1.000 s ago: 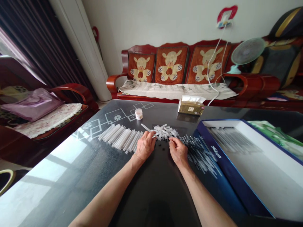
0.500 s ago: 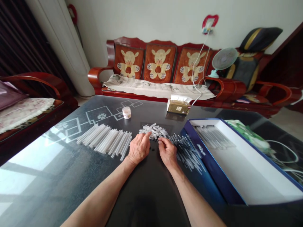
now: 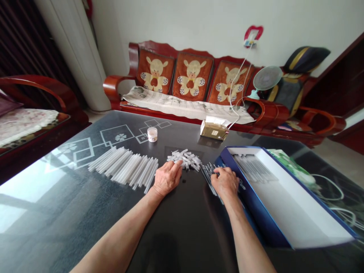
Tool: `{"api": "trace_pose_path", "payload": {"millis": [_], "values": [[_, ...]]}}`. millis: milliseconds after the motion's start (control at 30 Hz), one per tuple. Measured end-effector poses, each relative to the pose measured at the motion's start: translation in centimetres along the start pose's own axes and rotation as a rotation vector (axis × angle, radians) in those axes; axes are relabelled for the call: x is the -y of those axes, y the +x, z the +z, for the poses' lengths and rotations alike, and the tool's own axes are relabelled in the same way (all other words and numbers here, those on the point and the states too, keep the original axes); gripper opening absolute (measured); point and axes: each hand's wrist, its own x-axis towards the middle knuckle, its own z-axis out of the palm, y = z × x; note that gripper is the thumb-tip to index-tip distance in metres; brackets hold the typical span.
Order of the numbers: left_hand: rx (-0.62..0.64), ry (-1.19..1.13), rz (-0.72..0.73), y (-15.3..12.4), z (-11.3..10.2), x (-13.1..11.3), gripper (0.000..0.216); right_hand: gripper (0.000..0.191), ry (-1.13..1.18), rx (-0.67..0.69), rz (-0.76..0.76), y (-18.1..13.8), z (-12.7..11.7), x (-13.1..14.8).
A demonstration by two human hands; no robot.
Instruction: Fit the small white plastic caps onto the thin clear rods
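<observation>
My left hand rests at the near edge of a heap of short white plastic pieces, fingers curled together. Whatever is under its fingertips is hidden. To its left lies a row of whitish translucent tubes, side by side. My right hand is over a pile of thin dark-tipped rods resembling pen refills; its fingers are bent and somewhat apart, partly covering the pile. A small dark piece lies on the table between my hands.
A blue box with white inside stands right of my right hand, holding more thin rods. A small round tub and a tissue box stand farther back. A green-white bag and white cable lie beyond the box.
My right hand has moved right, from the heap of white pieces to the pile of thin rods. My left hand has stayed nearly in place. The view has tilted slightly.
</observation>
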Motion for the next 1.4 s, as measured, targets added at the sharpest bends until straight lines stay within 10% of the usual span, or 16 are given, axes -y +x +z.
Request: {"api": "trace_pose_path", "payload": {"millis": [267, 467, 800, 1400], "values": [[-0.005, -0.022, 0.011, 0.0, 0.0, -0.1, 0.024, 0.019, 0.063, -0.045, -0.069, 0.0, 0.2, 0.0], [-0.003, -0.013, 0.005, 0.1, 0.0, 0.0, 0.024, 0.027, 0.623, -0.318, -0.196, 0.6, -1.8, 1.2], [0.069, -0.121, 0.064, 0.1, -0.1, -0.7, 0.027, 0.042, 1.885, 0.573, 0.233, -2.9, 0.5, 4.2], [0.21, -0.199, 0.089, 0.1, -0.1, -0.8, 0.025, 0.027, 1.923, 0.413, 0.233, -4.0, 3.4, 4.8]]}}
